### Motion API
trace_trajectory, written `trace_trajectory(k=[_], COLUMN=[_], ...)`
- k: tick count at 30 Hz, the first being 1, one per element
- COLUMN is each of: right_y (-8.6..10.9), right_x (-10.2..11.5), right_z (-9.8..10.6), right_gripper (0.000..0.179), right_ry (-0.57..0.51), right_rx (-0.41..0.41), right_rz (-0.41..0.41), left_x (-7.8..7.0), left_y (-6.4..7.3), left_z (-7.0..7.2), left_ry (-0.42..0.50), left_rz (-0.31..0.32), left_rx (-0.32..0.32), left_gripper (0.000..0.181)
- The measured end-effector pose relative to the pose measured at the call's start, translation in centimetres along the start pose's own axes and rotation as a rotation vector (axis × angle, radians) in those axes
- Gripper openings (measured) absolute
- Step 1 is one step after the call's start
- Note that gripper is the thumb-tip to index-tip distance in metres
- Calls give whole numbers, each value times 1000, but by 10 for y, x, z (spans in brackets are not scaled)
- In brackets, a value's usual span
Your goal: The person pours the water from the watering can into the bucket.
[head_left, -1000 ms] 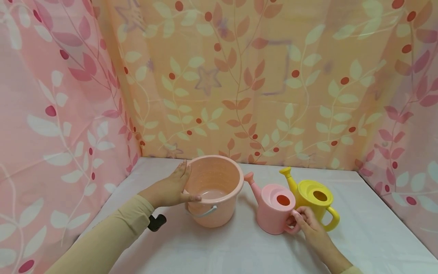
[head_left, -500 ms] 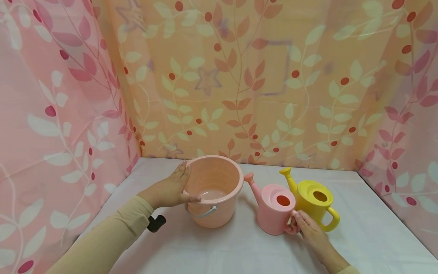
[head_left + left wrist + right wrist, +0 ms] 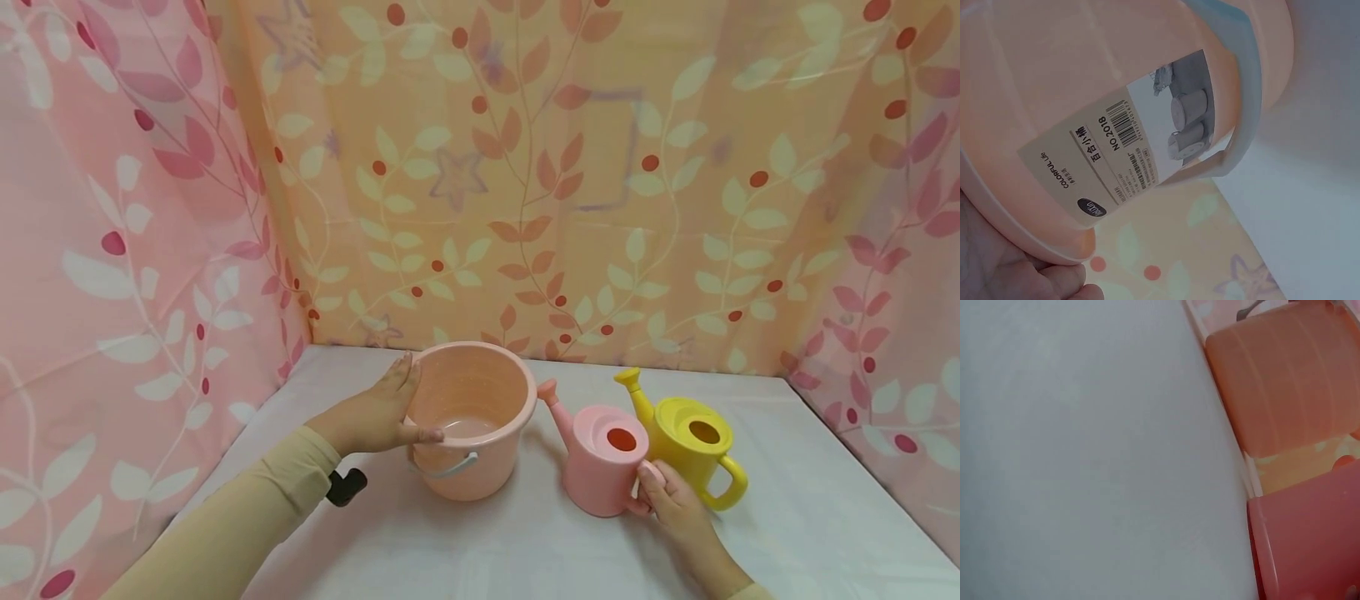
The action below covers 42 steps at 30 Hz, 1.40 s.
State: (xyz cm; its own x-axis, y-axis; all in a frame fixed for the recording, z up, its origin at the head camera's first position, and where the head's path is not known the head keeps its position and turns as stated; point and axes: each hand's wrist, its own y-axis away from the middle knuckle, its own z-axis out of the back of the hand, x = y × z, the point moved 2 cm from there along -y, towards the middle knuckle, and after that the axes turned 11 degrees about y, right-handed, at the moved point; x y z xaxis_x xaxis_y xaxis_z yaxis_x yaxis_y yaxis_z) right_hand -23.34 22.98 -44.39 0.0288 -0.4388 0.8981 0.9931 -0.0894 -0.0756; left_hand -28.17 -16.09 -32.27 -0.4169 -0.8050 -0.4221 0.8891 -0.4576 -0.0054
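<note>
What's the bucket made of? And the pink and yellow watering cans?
The bucket looks like plastic: smooth, softly shiny, with faint molded ridges. The pink watering can and the yellow watering can seem plastic too: smooth, slightly shiny, with evenly colored bodies, though I can't be sure.

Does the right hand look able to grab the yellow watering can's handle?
Probably not yet: the right hand holds the pink watering can. Once free, likely yes; the yellow handle looks close, with nothing blocking it.

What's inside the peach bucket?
No objects show in the bucket, just its far inner wall and part of its floor. The near inner wall is hidden behind the front rim and left hand.
</note>
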Motion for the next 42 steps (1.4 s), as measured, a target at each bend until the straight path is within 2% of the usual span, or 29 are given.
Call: trace_trajectory(k=[8,18,23,28,37,42], right_y=[0,4,5,6,8,8], right_x=[8,15,22,29,42,53], right_z=[6,16,22,27,36,43], right_gripper=[37,41,42,43,32,33], right_ry=[13,117,164,118,-89,-68], right_rx=[-43,-78,-110,-144,-173,-165], right_rz=[-22,-57,-35,-9,126,164], left_x=[-3,-4,-2,-2,-3,-2], left_y=[1,2,0,-1,-1,-1], left_z=[3,4,3,3,3,3], left_ry=[-16,-6,-15,-28,-21,-22], left_rz=[-19,-21,-17,-13,-6,-3], left_rx=[0,6,8,11,19,18], left_gripper=[118,118,118,119,119,119])
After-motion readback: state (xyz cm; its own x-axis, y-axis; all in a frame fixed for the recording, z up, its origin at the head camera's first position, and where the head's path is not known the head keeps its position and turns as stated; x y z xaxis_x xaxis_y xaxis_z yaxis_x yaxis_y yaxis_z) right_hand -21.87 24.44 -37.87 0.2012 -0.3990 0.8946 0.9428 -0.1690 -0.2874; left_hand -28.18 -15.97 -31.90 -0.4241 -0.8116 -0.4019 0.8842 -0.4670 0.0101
